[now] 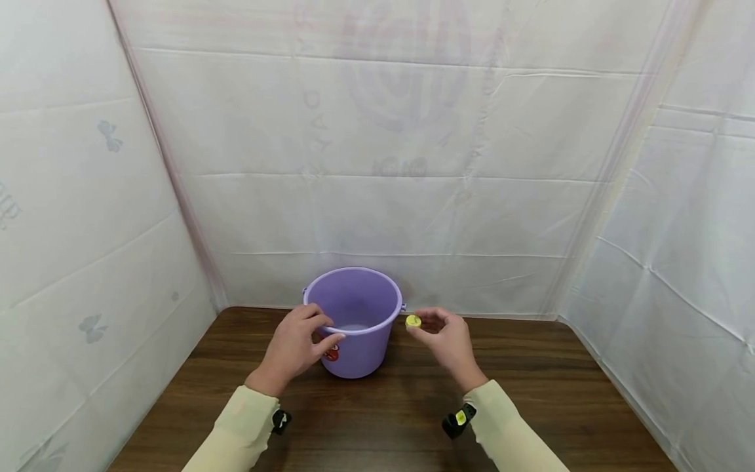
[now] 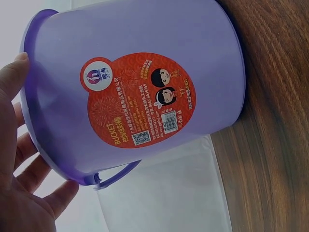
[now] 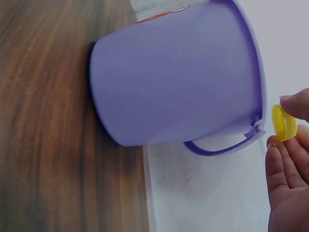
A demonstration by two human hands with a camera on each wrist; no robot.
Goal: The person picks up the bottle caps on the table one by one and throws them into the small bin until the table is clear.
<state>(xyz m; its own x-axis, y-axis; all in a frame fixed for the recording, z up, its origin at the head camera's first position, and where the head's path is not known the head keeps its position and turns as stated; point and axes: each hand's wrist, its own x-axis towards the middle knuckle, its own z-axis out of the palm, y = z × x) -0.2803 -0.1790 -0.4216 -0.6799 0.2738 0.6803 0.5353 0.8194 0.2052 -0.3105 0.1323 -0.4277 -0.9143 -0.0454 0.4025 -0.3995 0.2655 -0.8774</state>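
A purple bucket [image 1: 361, 354] stands upright on the wooden table. My left hand [image 1: 291, 349] holds its rim at the near left, fingers over the edge and thumb on the outside. A red label [image 2: 145, 104] with print and two cartoon faces covers part of the bucket's side in the left wrist view. Just right of the bucket, my right hand [image 1: 453, 344] pinches a small yellow bottle cap [image 1: 413, 321] between thumb and fingertips. In the right wrist view the cap [image 3: 291, 127] shows a hollow side and is apart from the bucket's rim.
The bucket's handle [image 3: 217, 152] hangs down on the far side. Brown wood tabletop [image 1: 531, 393] extends to both sides. Pale sheeting [image 1: 383, 216] closes off the back, with more sheeting left and right.
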